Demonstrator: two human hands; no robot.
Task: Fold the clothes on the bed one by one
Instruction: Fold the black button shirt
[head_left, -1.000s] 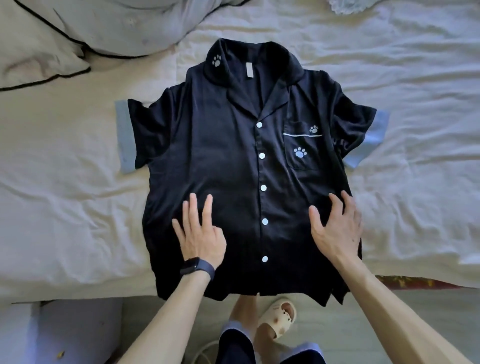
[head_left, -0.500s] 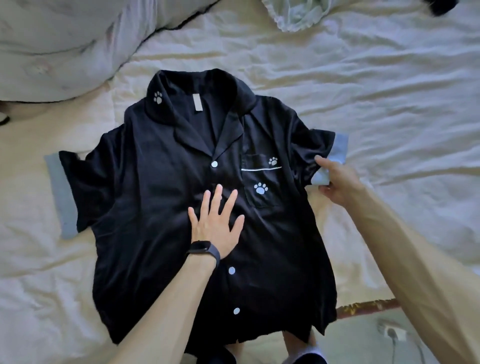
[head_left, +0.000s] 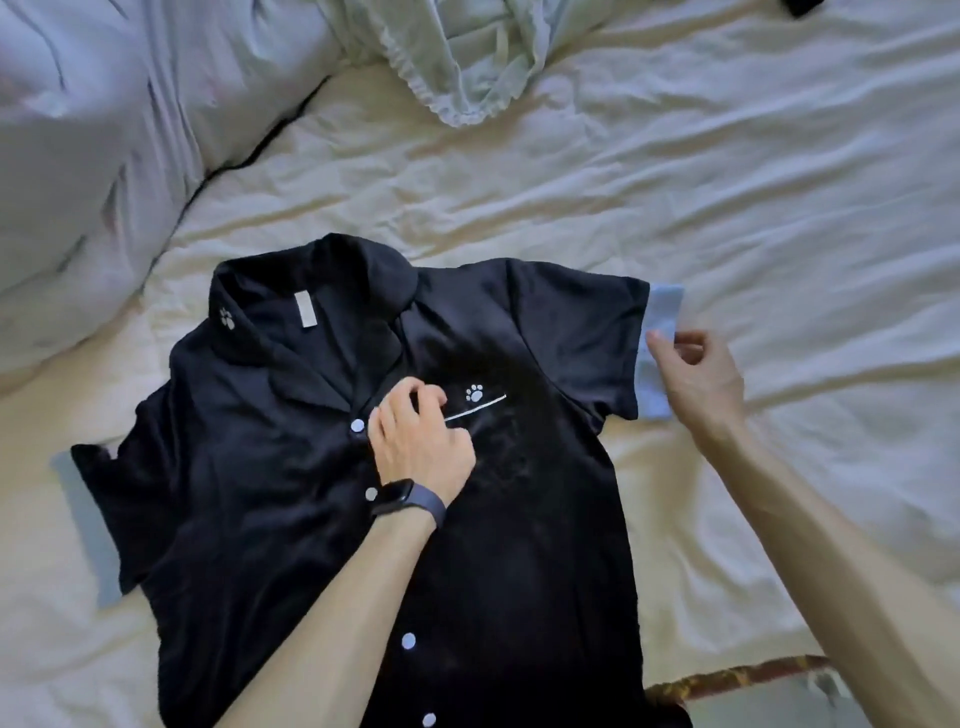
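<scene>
A black short-sleeved pyjama shirt with white buttons, paw prints and light-blue cuffs lies face up and spread flat on the bed. My left hand, a dark band on its wrist, sits on the chest beside the pocket, its fingers curled into the fabric. Out at the side, my right hand pinches the light-blue cuff of the shirt's right-hand sleeve. The other sleeve lies flat at the left.
A pale green garment lies crumpled at the top of the bed. A bulky grey-white duvet fills the upper left. A small dark item shows at the top edge. The bed's near edge runs along the lower right.
My left hand slid up from the shirt's middle to the chest and curled its fingers. My right hand still holds the cuff, with the sleeve drawn out straighter. The view shifted toward the bed's head.
</scene>
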